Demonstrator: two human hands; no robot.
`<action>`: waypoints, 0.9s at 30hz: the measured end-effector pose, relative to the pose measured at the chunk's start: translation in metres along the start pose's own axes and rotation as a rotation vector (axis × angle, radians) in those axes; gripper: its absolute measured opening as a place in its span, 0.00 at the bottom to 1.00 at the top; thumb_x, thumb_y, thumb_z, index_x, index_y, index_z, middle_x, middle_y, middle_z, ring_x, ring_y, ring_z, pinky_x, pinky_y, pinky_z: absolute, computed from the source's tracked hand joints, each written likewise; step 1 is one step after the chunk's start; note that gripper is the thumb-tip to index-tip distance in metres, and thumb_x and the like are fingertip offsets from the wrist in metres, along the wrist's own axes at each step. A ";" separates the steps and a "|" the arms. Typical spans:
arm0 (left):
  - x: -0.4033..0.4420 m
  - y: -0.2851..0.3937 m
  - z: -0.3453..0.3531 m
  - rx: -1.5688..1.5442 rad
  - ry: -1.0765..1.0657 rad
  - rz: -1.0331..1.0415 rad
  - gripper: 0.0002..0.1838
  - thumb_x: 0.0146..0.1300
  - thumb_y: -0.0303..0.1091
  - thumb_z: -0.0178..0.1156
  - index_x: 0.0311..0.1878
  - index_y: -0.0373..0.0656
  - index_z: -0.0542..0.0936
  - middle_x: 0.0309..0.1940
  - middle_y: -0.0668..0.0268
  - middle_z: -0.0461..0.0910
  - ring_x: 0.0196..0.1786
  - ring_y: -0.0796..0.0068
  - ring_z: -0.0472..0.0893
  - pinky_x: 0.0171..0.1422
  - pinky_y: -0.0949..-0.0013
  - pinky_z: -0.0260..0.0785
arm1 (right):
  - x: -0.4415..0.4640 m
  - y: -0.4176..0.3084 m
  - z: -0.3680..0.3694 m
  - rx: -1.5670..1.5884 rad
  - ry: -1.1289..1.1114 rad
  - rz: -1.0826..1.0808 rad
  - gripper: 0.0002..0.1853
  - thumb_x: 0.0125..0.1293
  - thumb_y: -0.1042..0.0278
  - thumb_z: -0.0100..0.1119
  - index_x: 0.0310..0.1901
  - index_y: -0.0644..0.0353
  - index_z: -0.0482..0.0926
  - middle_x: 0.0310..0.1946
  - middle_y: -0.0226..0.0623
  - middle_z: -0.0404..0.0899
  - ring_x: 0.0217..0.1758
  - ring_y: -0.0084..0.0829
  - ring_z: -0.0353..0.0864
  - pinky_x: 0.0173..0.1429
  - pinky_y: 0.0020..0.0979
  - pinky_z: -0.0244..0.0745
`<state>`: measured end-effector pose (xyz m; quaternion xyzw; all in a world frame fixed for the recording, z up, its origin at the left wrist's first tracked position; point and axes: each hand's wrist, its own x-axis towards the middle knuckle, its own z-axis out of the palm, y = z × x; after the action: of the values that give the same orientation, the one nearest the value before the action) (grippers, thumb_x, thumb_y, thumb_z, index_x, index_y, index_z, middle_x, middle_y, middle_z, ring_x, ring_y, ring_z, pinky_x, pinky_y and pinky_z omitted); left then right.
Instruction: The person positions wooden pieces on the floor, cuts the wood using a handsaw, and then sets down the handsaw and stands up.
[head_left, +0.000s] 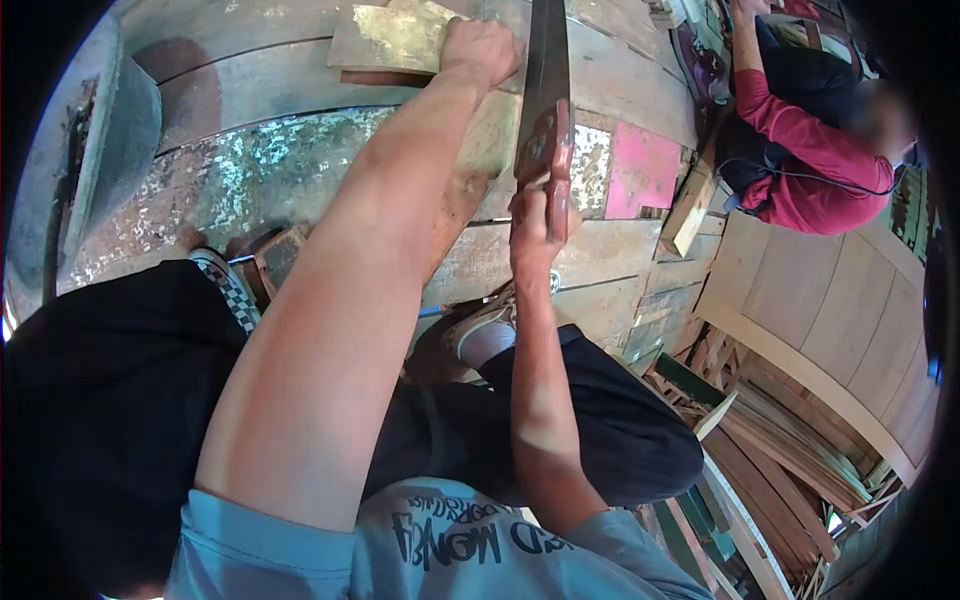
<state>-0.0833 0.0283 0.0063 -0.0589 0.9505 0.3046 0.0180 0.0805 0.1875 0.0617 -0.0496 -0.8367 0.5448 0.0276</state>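
My right hand (pixel 537 230) is wrapped around the reddish-brown handle of a hand saw (pixel 549 70). The saw's dark blade points away from me, toward the top edge of the view. To its left, my left hand (pixel 483 52) is closed in a fist at the end of my outstretched arm. Whatever its fingers may hold is hidden. Beside that fist lies a short board with a worn yellowish face (pixel 388 38). A brown wooden board (pixel 478 180) runs beneath my left forearm, close to the saw; where blade and wood meet cannot be made out.
A person in a red top (pixel 810 170) crouches at the upper right. Near them lie a pink panel (pixel 641 170) and a wood block (pixel 690 215). Stacked lumber (pixel 790 450) fills the lower right. A grey rounded container (pixel 125 120) stands at left on the plank floor (pixel 270 95).
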 end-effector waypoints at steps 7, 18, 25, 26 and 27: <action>0.000 0.002 0.002 0.047 0.011 0.024 0.23 0.62 0.44 0.44 0.31 0.40 0.86 0.33 0.50 0.83 0.40 0.57 0.84 0.49 0.58 0.73 | -0.010 -0.008 0.005 0.003 0.002 -0.039 0.07 0.58 0.74 0.51 0.25 0.68 0.73 0.14 0.32 0.67 0.18 0.20 0.67 0.23 0.28 0.63; 0.003 -0.001 0.010 0.027 0.020 0.007 0.23 0.63 0.44 0.43 0.31 0.39 0.85 0.34 0.50 0.83 0.40 0.57 0.84 0.49 0.59 0.74 | -0.002 0.001 0.004 -0.064 0.024 -0.096 0.04 0.55 0.77 0.50 0.27 0.66 0.75 0.13 0.32 0.67 0.17 0.21 0.66 0.22 0.29 0.62; -0.001 0.003 0.001 0.029 0.029 0.008 0.23 0.62 0.44 0.44 0.28 0.39 0.85 0.31 0.51 0.83 0.39 0.58 0.84 0.48 0.60 0.74 | -0.009 0.008 -0.006 -0.013 -0.009 -0.033 0.06 0.56 0.75 0.51 0.26 0.68 0.75 0.13 0.33 0.68 0.17 0.21 0.67 0.22 0.29 0.62; 0.001 0.003 0.002 0.027 0.033 0.003 0.23 0.62 0.44 0.44 0.28 0.39 0.85 0.31 0.51 0.83 0.39 0.58 0.84 0.48 0.60 0.74 | -0.012 0.016 -0.007 -0.014 0.003 -0.020 0.07 0.56 0.74 0.52 0.25 0.68 0.75 0.13 0.33 0.69 0.17 0.21 0.68 0.22 0.29 0.62; 0.001 0.003 0.003 0.003 0.030 -0.002 0.23 0.62 0.44 0.44 0.28 0.39 0.85 0.31 0.51 0.83 0.39 0.57 0.84 0.48 0.60 0.74 | -0.008 0.014 -0.006 -0.014 -0.003 -0.021 0.07 0.56 0.74 0.52 0.25 0.68 0.75 0.13 0.33 0.69 0.17 0.21 0.68 0.22 0.29 0.62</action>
<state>-0.0845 0.0320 0.0055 -0.0643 0.9510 0.3023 0.0041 0.0902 0.1975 0.0519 -0.0403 -0.8410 0.5385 0.0319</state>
